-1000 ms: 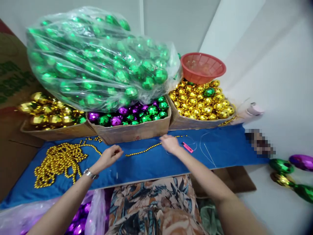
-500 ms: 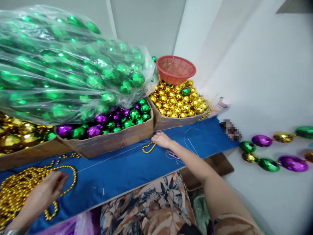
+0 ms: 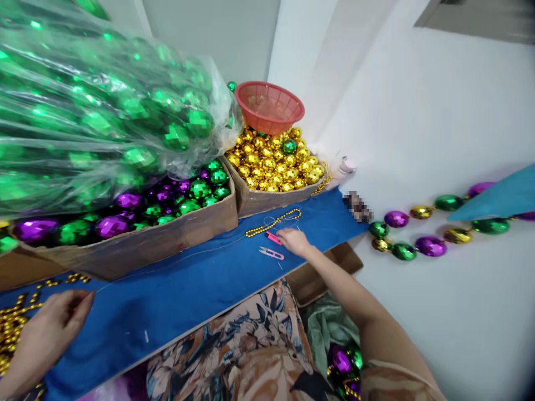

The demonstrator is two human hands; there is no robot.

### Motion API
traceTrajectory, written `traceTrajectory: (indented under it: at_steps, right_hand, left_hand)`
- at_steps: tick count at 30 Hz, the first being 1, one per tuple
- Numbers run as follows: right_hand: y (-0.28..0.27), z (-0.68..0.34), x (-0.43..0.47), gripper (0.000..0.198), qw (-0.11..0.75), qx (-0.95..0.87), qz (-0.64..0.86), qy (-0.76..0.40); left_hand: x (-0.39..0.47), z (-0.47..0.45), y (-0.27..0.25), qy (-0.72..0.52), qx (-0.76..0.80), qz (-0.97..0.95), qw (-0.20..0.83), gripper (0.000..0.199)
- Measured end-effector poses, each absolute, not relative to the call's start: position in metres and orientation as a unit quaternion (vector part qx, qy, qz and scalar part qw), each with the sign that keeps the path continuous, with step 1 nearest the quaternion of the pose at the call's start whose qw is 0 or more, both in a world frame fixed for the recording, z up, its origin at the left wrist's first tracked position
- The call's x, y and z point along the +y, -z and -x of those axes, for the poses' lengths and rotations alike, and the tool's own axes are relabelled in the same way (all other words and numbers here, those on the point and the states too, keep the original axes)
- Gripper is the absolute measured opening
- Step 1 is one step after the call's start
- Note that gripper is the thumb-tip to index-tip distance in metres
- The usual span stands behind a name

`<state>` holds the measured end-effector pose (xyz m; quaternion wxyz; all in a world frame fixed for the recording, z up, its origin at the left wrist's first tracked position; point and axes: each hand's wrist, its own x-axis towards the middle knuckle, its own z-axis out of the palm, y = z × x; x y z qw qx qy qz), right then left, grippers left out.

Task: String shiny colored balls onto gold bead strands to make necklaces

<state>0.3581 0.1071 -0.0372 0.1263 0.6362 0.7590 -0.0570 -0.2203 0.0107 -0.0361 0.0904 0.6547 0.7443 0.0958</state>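
Note:
My left hand (image 3: 52,331) is at the left with thumb and fingertips pinched on the end of a thin thread (image 3: 175,259), which runs across the blue table cover toward a short gold bead strand (image 3: 271,224). Beneath and beside that hand lies a heap of gold bead chains (image 3: 10,328). At the right, my right hand (image 3: 295,242) has its fingers closed at the end of a small pink lighter (image 3: 273,238) on the cloth. Pink thread snips (image 3: 271,253) rest just in front of it.
Cardboard boxes hold purple and green beads (image 3: 112,227) and gold beads (image 3: 271,167). A red basket (image 3: 270,106) sits on the gold ones. A plastic bag of green beads (image 3: 104,117) bulges at left. A large bead garland (image 3: 432,246) hangs at the right.
My right hand has let go of the gold bead strand, moved nearer to me and reached the pink lighter. The strand now lies on the cloth. The view has swung to the right.

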Motion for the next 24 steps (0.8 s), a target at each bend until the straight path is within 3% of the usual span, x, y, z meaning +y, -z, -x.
traceTrajectory:
  at_steps: [9,17,24]
  right_hand:
    - [0.086,-0.331,0.058,0.034,0.089,0.816,-0.564,0.088]
    - [0.066,-0.246,0.081,0.043,0.016,0.860,-0.499,0.102]
    - [0.056,-0.172,0.106,0.031,0.036,0.879,-0.468,0.090]
  left_hand:
    - [-0.001,0.202,0.015,-0.179,0.774,-0.595,0.121,0.029]
    - [-0.007,0.200,0.005,-0.199,0.766,-0.595,0.137,0.031]
    - [-0.007,0.197,-0.005,-0.211,0.761,-0.600,0.129,0.032]
